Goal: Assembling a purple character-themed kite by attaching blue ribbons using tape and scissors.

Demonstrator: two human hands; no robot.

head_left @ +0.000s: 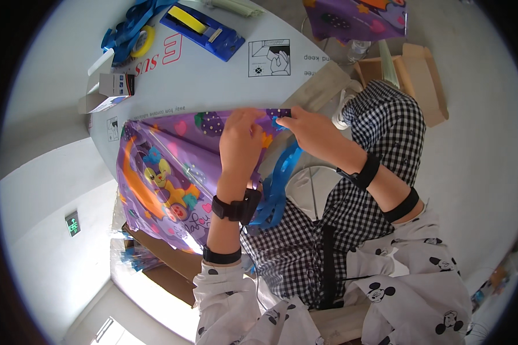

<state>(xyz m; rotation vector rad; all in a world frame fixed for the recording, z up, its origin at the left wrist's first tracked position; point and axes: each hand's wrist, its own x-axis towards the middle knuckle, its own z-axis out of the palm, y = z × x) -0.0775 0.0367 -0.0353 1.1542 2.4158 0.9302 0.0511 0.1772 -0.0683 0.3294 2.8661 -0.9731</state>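
A purple printed plastic sheet [161, 155], with a cartoon animal and an orange moon on it, hangs over the near edge of the table, glossy and creased. My left hand [242, 141] lies over its top edge with the fingers curled onto it. At the right end of that same edge, my right hand [319, 132] pinches the corner between thumb and fingers. Blue ribbon [279, 184] dangles in loops from beneath the corner, between my forearms and down to my lap. The undersides of my fingers are hidden.
On the table [213, 86] stand a blue tape dispenser [204, 31], a yellow tape roll [144, 41], more blue ribbon [118, 40] and a small open box [112, 89]. Another purple sheet [357, 20] hangs at the far right, above a cardboard box [426, 86] on the floor.
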